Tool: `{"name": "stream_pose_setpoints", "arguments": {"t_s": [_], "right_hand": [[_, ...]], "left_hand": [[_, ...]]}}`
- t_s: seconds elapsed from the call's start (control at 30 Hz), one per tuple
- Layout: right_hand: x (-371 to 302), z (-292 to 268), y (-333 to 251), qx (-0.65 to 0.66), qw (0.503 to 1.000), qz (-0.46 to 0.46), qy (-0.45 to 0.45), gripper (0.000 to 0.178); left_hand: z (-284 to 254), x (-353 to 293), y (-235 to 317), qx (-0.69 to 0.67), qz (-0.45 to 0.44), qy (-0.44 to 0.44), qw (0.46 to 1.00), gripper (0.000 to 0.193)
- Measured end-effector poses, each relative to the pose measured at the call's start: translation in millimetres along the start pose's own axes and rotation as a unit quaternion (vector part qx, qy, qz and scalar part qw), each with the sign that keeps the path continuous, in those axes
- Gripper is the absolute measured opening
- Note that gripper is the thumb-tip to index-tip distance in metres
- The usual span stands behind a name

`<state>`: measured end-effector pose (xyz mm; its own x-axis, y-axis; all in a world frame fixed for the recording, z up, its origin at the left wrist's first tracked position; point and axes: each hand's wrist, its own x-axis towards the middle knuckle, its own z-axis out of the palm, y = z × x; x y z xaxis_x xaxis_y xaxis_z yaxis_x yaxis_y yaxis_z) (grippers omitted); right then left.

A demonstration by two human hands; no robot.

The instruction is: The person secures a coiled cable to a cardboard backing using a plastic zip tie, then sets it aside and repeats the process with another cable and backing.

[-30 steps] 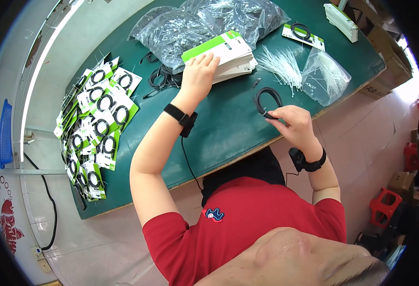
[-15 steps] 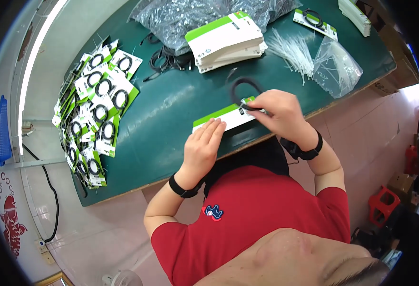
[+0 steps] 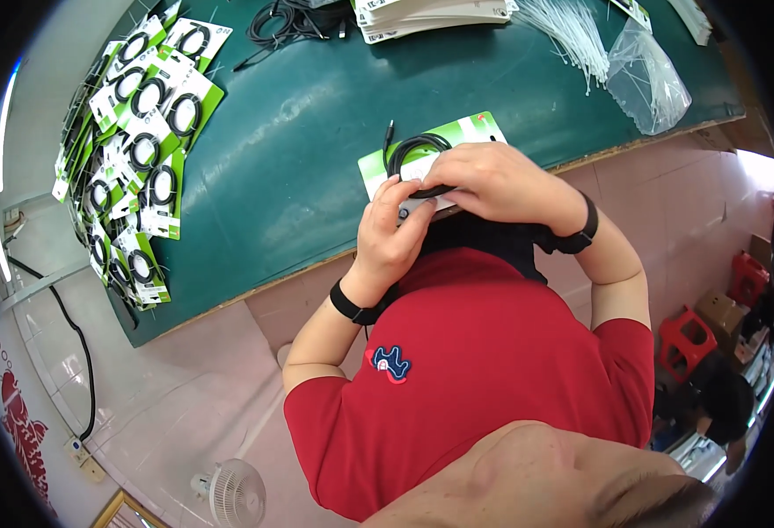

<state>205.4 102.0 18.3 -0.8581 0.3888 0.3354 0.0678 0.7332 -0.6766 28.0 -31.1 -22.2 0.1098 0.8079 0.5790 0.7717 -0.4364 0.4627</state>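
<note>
A coiled black cable [image 3: 412, 151] lies on a green and white backing card [image 3: 491, 128] near the table's front edge. One plug of the cable sticks up past the card's far left. My right hand [image 3: 492, 180] is closed on the right side of the coil, its fingertips pinching the near part. At the coil's lower left, my left hand [image 3: 391, 224] is closed on the cable and the card's near edge, thumb and fingers curled together. The hands nearly meet there, and they hide the near part of the coil.
Finished cards with coiled cables [image 3: 145, 110] are heaped at the left of the green table [image 3: 273, 176]. Loose black cables [image 3: 292, 19], stacked blank cards [image 3: 431, 19], white zip ties [image 3: 572, 35] and a clear plastic bag [image 3: 646, 79] lie along the far side.
The coil has come down onto the card, and my left hand has moved from lying flat on the card to gripping the coil's lower left. The view has shifted toward the near side.
</note>
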Motion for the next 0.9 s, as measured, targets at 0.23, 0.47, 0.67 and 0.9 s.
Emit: {"name": "stream_pose_setpoints", "arguments": {"t_s": [0.23, 0.47, 0.67, 0.9], "right_hand": [[-4.5, -9.3, 11.2, -0.023, 0.999, -0.043, -0.012, 0.016], [-5.6, -8.2, 10.5, -0.001, 0.999, -0.048, 0.006, 0.016], [-12.2, -5.6, 13.9, 0.017, 0.999, -0.038, 0.014, 0.017], [-21.1, -36.9, 13.3, -0.019, 0.997, -0.023, 0.074, 0.015]], "left_hand": [[1.9, 3.8, -6.7, -0.026, 0.035, -0.003, 0.999, 0.022], [-2.8, 8.3, -8.3, -0.016, 0.061, -0.016, 0.998, 0.021], [-3.0, 15.6, -10.1, -0.012, 0.100, -0.037, 0.994, 0.024], [-6.5, 25.2, -9.7, -0.021, 0.115, -0.057, 0.992, 0.024]]}}
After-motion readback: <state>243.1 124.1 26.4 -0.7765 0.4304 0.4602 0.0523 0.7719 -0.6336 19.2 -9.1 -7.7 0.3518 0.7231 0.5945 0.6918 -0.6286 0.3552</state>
